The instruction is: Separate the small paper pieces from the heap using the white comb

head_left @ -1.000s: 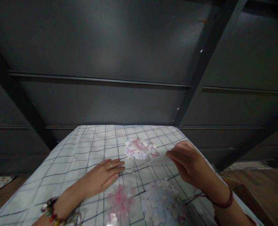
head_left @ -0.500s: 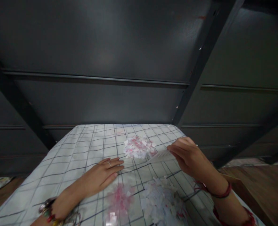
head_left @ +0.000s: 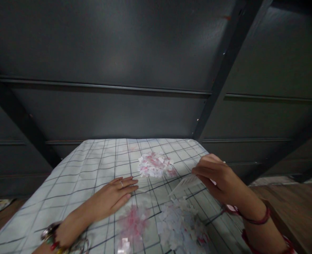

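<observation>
At the far left, beads and a dark band [head_left: 51, 234] circle my left wrist. My left hand [head_left: 116, 195] rests palm down on the checked tablecloth [head_left: 92, 165], fingers lightly spread and nearly straight, a ring [head_left: 121, 184] on one of them; it grips nothing. Just beyond its thumb, nearer to me, lies a pink heap [head_left: 133, 222] of thin, see-through scraps, with a small shiny piece [head_left: 124, 245] at its near edge. Farther off, past my fingertips, sits a white-and-pink heap [head_left: 156, 164]. To the right, close to me, spreads a whitish heap [head_left: 182, 225], its bits too blurred to tell one from another. So three heaps already lie apart on the cloth, and I judge the handling to be partway: what is left in hand is one thin pale piece [head_left: 186, 182] with dark marks. My right hand [head_left: 218, 178] pinches its right end between thumb and fingers, holding it slanted between the far and near heaps. Red cord [head_left: 260, 219] loops my right wrist.
</observation>
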